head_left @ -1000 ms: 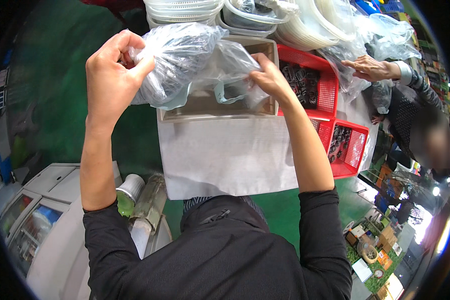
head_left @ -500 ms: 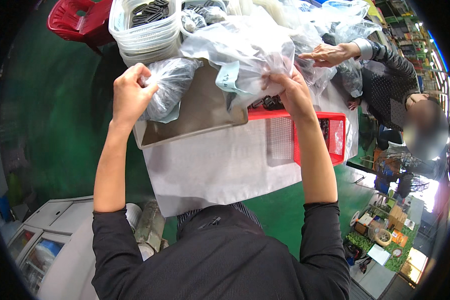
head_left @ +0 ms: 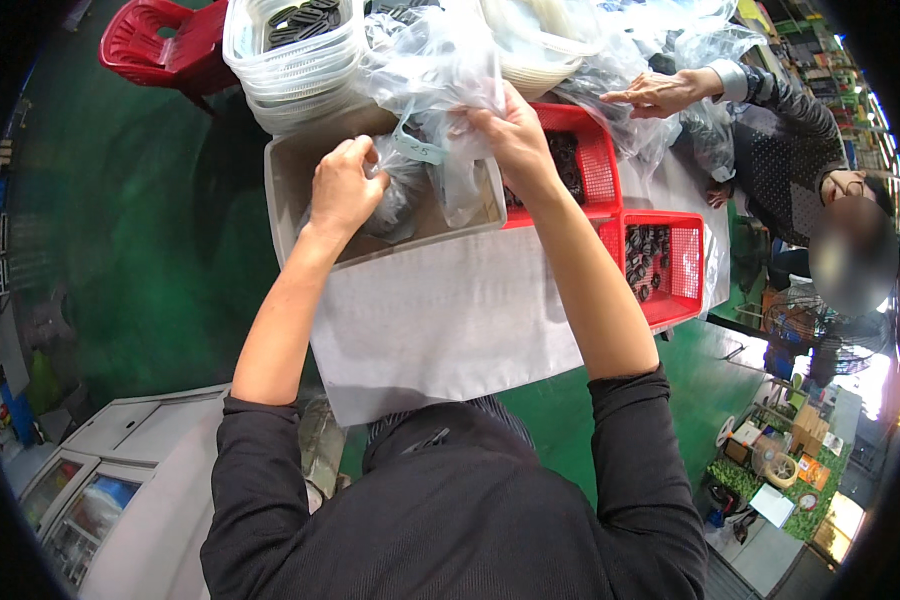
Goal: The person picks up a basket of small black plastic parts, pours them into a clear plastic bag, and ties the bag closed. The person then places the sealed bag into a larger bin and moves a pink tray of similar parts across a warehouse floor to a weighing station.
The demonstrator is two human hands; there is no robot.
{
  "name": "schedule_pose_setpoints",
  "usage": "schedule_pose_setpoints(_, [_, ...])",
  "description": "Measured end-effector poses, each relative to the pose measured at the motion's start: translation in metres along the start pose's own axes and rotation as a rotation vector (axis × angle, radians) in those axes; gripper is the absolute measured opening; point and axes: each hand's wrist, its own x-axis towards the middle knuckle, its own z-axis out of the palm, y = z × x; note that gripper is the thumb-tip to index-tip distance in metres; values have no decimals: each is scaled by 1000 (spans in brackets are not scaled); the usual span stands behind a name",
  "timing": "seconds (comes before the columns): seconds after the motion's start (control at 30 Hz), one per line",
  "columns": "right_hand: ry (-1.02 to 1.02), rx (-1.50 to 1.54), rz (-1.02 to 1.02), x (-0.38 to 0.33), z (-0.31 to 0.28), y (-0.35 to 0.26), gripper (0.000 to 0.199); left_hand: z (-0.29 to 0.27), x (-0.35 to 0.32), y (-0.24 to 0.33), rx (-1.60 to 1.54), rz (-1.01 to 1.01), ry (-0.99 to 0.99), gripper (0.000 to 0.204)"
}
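I hold a clear plastic bag (head_left: 440, 90) with dark parts inside over a shallow beige tray (head_left: 285, 190). My left hand (head_left: 345, 190) grips the bag's lower left part, where the dark contents bulge. My right hand (head_left: 510, 135) pinches the bag's upper part beside a pale paper tag. The bag hangs partly into the tray. Both forearms are bare below black sleeves.
A white cloth-covered table (head_left: 450, 320) lies before me. Two red mesh baskets (head_left: 670, 270) of dark parts stand at right. Stacked white tubs (head_left: 300, 60) and more plastic bags sit behind. A red chair (head_left: 165, 45) stands far left. Another person's hand (head_left: 660, 95) reaches in at upper right.
My hands have brought the bag lower and closer together over the tray. The view has shifted, so the table and baskets sit further right.
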Motion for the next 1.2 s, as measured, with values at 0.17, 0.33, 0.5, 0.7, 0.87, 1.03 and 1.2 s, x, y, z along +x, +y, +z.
schedule_pose_setpoints(0.17, [-31,-327,-68,-1,28,0,17,-2,-10,-3,-30,-47,-26,22])
schedule_pose_setpoints(0.33, [-14,-190,-8,-13,41,-12,18,-11,-22,-10,42,22,-69,23])
schedule_pose_setpoints(0.5, [-100,-441,53,-23,51,3,20,-17,-34,-14,109,34,-182,25])
schedule_pose_setpoints(0.7, [-118,-674,138,-30,47,49,24,9,-72,-31,145,27,-121,31])
schedule_pose_setpoints(0.87, [-182,-693,137,-21,54,57,24,43,-140,30,233,94,-179,24])
schedule_pose_setpoints(1.03, [-254,-856,74,-12,68,72,23,96,-154,43,44,200,-250,32])
schedule_pose_setpoints(1.2, [-308,-768,-64,18,98,61,25,101,-143,28,50,238,-327,35])
